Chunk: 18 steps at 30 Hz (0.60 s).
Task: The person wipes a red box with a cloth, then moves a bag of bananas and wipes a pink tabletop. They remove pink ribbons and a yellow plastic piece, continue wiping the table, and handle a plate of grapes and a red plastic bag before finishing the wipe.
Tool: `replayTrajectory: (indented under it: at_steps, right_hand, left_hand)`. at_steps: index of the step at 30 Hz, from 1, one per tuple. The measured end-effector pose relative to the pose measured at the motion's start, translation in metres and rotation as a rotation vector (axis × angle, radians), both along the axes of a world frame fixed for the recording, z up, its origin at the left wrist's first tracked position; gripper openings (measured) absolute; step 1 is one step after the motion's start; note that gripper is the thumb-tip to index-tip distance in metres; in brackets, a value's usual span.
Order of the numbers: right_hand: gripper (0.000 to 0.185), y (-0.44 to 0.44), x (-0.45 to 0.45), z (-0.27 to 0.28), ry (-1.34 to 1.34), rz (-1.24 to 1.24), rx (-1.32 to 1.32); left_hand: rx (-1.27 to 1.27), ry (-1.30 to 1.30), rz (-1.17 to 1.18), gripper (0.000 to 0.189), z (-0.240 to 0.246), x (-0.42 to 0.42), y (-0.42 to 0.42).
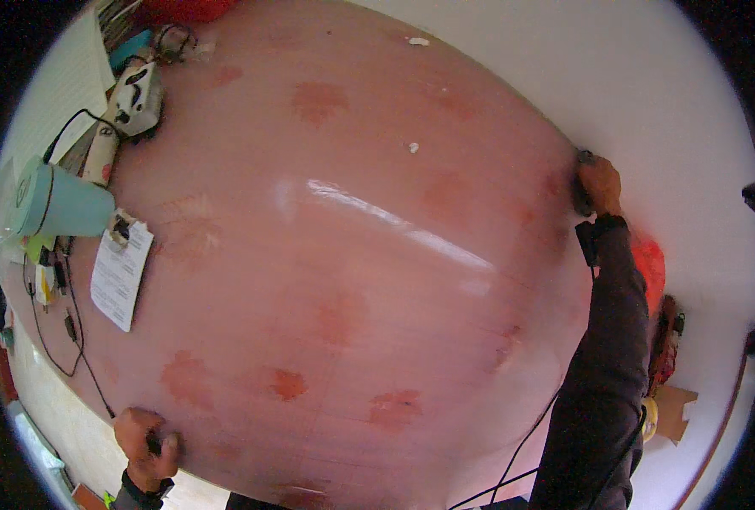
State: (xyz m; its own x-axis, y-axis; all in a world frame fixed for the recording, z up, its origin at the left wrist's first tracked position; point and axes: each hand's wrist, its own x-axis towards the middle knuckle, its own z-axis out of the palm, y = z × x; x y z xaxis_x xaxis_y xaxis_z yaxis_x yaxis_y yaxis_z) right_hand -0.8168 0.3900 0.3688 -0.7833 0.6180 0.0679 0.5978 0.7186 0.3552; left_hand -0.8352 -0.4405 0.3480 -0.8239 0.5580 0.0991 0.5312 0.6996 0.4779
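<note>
A large pinkish tabletop with reddish patches and a glossy streak of light fills the head view. At its right edge, my right hand is closed around a dark object too blurred to name, which rests against the tabletop. My left hand is at the lower left edge with its fingers curled; a dark spot shows between thumb and fingers, and whether it is a held thing is unclear. Close to it lies the end of a black cable. Small white scraps lie on the upper part of the tabletop.
Along the left side are a pale teal cup, a printed paper, a white power strip and cables. Beyond the right edge are a red plastic bag and a cardboard piece. Black cables run beside my right sleeve.
</note>
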Motion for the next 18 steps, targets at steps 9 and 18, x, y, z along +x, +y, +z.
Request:
replayTrajectory:
  at_steps: [9, 18]
  right_hand:
    - [0.043, -0.100, -0.143, -0.016, 0.178, 0.187, -0.195]
    - [0.040, -0.214, -0.282, -0.002, 0.118, 0.583, -0.357]
  left_hand:
    - [0.045, -0.059, -0.151, 0.022, 0.009, -0.014, -0.001]
    - [0.159, -0.088, -0.158, 0.022, 0.010, -0.020, 0.003]
